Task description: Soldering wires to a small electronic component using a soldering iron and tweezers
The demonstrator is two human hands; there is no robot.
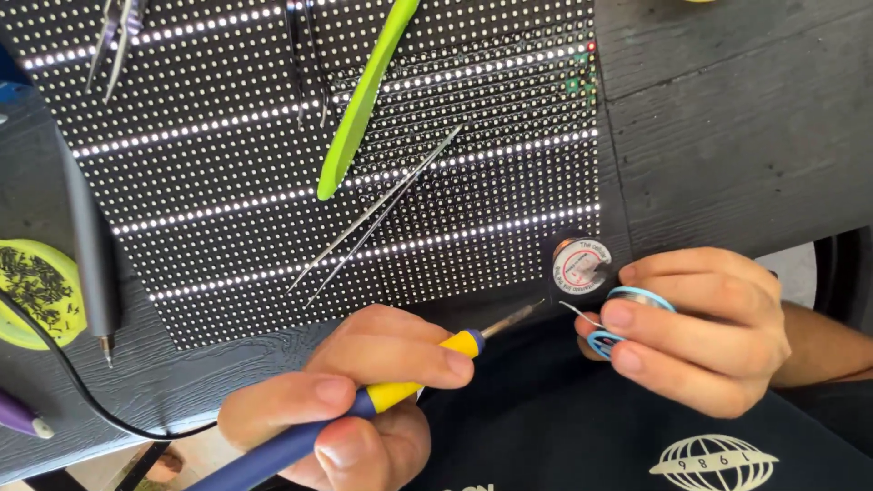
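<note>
My left hand [341,400] grips a soldering iron [400,386] with a blue and yellow handle; its metal tip points up and right toward the panel's lower edge. My right hand [705,327] holds a small blue spool of solder wire [627,314], and a short end of wire sticks out to the left, close to the iron's tip. Above both hands lies a black LED dot-matrix panel [227,182] with lit rows of white dots. A small round tin with a white label [579,265] sits at the panel's lower right corner, just above the spool.
On the panel lie long metal tweezers [377,214], a green plastic pry tool [362,100], and more tweezers [116,41] at top left. A dark pen-like tool [91,245], a green dish of small black parts [36,291] and a black cable [82,386] are at left.
</note>
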